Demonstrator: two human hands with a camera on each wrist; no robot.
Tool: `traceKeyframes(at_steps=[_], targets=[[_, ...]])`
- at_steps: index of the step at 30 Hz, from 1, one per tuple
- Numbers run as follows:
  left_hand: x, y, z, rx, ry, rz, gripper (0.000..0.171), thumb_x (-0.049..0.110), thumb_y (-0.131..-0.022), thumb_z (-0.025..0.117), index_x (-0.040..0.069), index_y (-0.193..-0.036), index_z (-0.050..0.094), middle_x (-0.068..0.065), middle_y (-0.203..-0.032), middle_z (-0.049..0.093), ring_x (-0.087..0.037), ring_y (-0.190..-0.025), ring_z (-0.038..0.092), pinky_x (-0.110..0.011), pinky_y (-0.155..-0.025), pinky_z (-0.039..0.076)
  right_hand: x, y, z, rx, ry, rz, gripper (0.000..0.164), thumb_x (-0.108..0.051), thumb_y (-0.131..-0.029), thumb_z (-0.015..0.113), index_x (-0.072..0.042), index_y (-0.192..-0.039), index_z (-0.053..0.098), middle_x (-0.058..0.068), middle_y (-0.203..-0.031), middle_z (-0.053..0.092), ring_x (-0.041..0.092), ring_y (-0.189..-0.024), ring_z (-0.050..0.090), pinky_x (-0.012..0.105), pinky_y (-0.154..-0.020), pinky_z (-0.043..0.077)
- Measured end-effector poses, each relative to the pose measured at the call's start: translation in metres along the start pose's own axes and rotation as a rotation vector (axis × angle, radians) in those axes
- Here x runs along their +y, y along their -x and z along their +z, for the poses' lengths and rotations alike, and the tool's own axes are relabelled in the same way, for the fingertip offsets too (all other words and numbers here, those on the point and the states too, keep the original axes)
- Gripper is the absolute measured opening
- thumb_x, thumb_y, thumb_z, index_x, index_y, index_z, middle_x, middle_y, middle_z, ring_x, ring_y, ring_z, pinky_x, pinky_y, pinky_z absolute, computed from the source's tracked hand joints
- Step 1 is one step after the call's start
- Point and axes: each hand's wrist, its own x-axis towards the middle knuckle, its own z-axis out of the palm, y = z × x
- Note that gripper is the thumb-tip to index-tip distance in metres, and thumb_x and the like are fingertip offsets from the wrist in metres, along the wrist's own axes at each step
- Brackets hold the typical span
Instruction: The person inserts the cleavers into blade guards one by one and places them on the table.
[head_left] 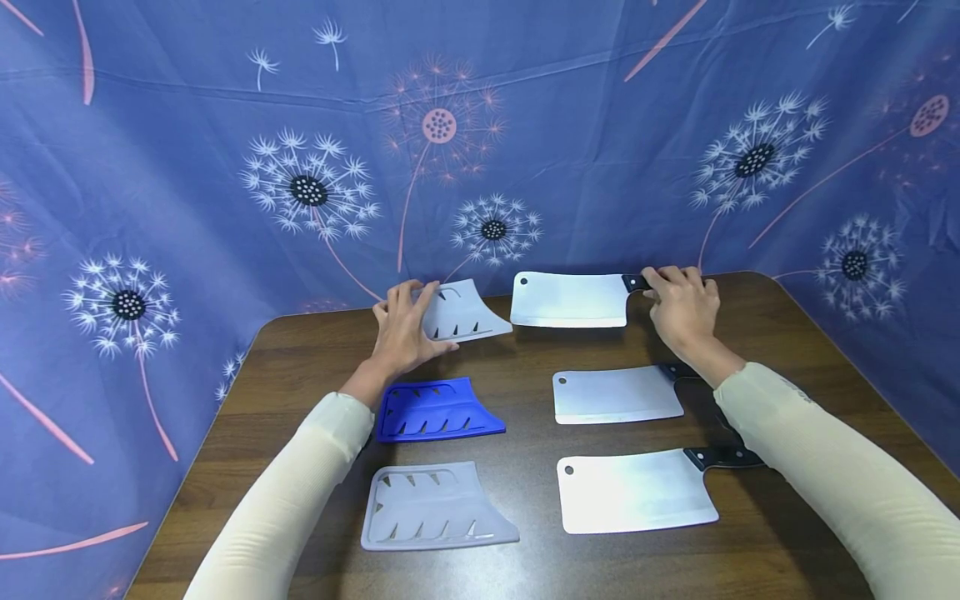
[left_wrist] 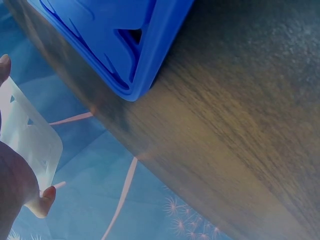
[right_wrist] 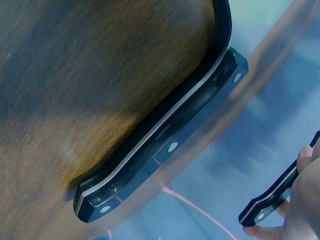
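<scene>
Near the far table edge (head_left: 330, 322), hands (head_left: 405, 329) (head_left: 684, 308) hold sheath (head_left: 462, 308) and cleaver (head_left: 572, 300) close together.

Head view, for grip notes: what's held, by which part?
Left hand: white plastic blade guard, by its left end. Right hand: silver metal cleaver, by its black handle.

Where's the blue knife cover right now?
In the head view, the blue cover lies on the table, just beyond the nearest white cover and left of the middle cleaver.

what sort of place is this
Probably a makeshift staging area: a dandelion-print cloth hangs behind a wood-grain table, where cleavers and what look like blade covers are arranged in columns.
</scene>
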Motion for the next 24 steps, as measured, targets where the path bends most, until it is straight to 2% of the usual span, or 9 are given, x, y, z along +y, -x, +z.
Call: traceKeyframes(at_steps=[6, 24], targets=[[0.0, -0.0002, 0.0006, -0.001, 0.0, 0.002, 0.107, 0.054, -0.056, 0.088, 0.017, -0.145, 0.041, -0.014, -0.135, 0.038, -0.033, -0.125, 0.031, -0.062, -0.09, 0.025, 0.0006, 0.0009, 0.0022, 0.011, -0.002, -0.01, 0.049, 0.009, -0.08, 0.053, -0.011, -0.123, 0.063, 0.018, -0.12, 0.061, 0.043, -0.111, 0.048, 0.066, -0.089, 0.034], [0.0014, -0.0011, 0.0002, -0.003, -0.003, -0.002, 0.106, 0.052, -0.056, 0.088, 0.015, -0.144, 0.042, -0.016, -0.135, 0.038, -0.034, -0.125, 0.031, -0.062, -0.089, 0.025, 0.0002, 0.0017, 0.0027, 0.05, 0.014, -0.025, 0.043, 0.009, -0.083, 0.057, -0.01, -0.12, 0.065, 0.016, -0.115, 0.063, 0.041, -0.108, 0.051, 0.064, -0.086, 0.037]])
